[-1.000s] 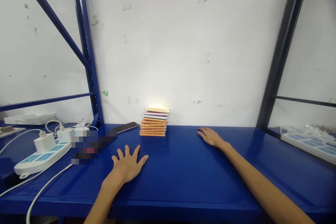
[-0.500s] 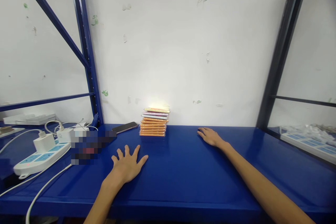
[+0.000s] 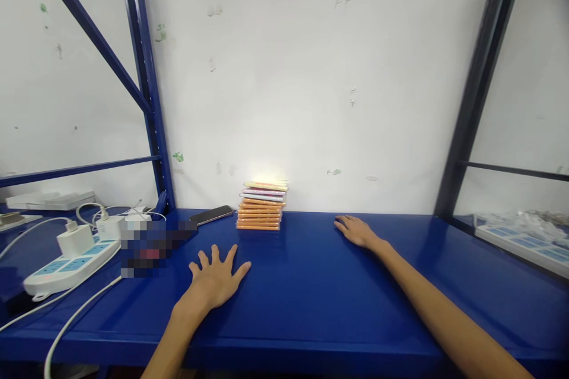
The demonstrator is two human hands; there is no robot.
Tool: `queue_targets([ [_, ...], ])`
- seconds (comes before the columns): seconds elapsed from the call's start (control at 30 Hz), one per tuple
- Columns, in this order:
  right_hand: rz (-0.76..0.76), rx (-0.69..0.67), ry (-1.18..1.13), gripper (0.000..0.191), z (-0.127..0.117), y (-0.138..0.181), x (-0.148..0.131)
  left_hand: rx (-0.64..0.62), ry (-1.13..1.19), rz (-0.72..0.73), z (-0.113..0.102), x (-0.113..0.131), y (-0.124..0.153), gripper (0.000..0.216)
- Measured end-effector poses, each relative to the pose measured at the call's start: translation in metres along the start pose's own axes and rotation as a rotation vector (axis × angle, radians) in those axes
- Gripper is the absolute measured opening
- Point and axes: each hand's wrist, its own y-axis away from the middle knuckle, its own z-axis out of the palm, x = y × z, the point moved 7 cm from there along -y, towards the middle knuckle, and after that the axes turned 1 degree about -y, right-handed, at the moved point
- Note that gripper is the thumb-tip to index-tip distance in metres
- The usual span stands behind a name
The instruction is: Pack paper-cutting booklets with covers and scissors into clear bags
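Note:
My left hand [image 3: 216,279] lies flat on the blue table [image 3: 302,296] with its fingers spread, holding nothing. Farther back on the right, my right hand [image 3: 354,231] rests palm down on the same surface, its fingers stretched out and nothing in them. Between and beyond the hands, a stack of thin, flat packets [image 3: 260,207] stands near the wall. The lower ones are orange, the upper ones whitish, purple and yellow. Neither hand touches the stack.
A dark phone [image 3: 212,215] lies left of the stack, beside a blurred-out patch [image 3: 149,249]. A white power strip [image 3: 71,266] with plugged-in chargers and cables sits at the left. Another power strip [image 3: 528,243] is at the far right. Blue rack posts [image 3: 149,83] frame the white wall.

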Motion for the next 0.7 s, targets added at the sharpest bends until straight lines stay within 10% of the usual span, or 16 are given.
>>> queue_targets([
  [0.7,0.032,-0.045,-0.028,0.037,-0.0016,0.0012,-0.0014,0.026,0.020,0.005,-0.0024,0.0003,0.0008,0.083],
])
